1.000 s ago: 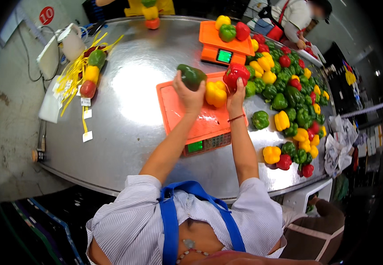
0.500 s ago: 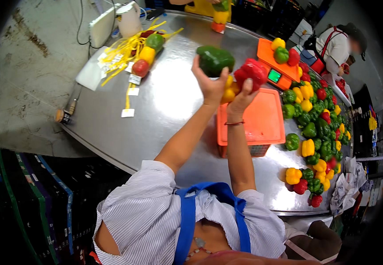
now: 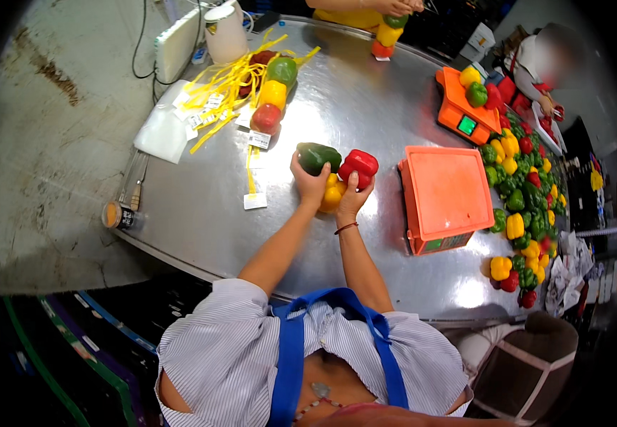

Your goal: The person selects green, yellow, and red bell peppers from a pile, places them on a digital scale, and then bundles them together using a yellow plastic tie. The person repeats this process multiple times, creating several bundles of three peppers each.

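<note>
Through my head feed, the left hand (image 3: 311, 188) has its fingers curled around a green pepper (image 3: 317, 158), and the right hand (image 3: 353, 201) grips a red pepper (image 3: 360, 165). A yellow pepper (image 3: 331, 195) sits between them on the near side, probably pinned by both hands so the three form one cluster; fingers hide its contacts, so I can't be sure. They're over the middle of the metal table (image 3: 216, 224), left of the orange scale (image 3: 447, 188). Far left, yellow strips (image 3: 212, 97) lie loose, presumably for easy picking.
</note>
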A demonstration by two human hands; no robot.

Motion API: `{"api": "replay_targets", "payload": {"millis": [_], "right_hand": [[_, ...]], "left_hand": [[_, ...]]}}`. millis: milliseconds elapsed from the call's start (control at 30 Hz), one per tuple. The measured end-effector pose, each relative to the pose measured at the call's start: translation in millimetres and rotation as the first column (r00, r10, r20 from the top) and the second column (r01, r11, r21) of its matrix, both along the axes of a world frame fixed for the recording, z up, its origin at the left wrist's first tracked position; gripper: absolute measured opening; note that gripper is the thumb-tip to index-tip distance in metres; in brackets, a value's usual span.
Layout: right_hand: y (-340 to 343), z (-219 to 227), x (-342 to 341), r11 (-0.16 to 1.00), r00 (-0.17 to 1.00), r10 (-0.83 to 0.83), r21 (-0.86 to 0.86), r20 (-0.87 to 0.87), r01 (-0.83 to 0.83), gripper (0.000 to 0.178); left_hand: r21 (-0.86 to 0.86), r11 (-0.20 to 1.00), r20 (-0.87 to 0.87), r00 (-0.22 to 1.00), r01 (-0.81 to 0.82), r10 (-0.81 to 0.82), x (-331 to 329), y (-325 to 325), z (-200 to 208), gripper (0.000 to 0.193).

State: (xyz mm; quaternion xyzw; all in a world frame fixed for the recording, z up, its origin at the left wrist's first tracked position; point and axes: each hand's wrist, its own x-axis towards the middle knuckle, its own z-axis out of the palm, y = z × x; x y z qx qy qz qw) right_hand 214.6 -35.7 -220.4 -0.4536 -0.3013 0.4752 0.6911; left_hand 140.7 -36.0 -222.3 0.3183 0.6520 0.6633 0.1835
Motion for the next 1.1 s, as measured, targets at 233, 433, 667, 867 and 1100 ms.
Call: {"api": "replay_targets", "payload": {"millis": [233, 433, 667, 867, 1100], "right_hand": [[-18, 1, 30, 0.986, 0.989, 0.140, -0.095, 0.040, -0.136, 0.063], [-74, 40, 88, 0.896, 0.433, 0.312, -0.110, 0.846, -0.430, 0.077], [-111, 22, 40, 0.906, 0.063, 0.263, -0.224, 0.963, -0.360, 0.081], [-113, 26, 32, 0.875, 0.130, 0.370, -0.298, 0.920, -0.381, 0.088], [-115, 16, 56, 0.852, 0.333, 0.417, -0.237, 0.846, -0.467, 0.066]], "left_hand": [[-0.089, 0.851, -0.416, 0.757, 0.517, -0.503, -68, 26, -4, 0.074], [-0.179, 0.621, -0.403, 0.519, 0.763, -0.754, -99, 40, 3, 0.069], [-0.160, 0.431, -0.264, 0.382, 0.888, -0.886, -92, 49, 1, 0.068], [-0.159, 0.431, 0.054, 0.443, 0.888, -0.895, -107, 49, 14, 0.060], [-0.151, 0.942, -0.452, 0.868, -0.300, 0.204, -276, 45, -29, 0.017]]}}
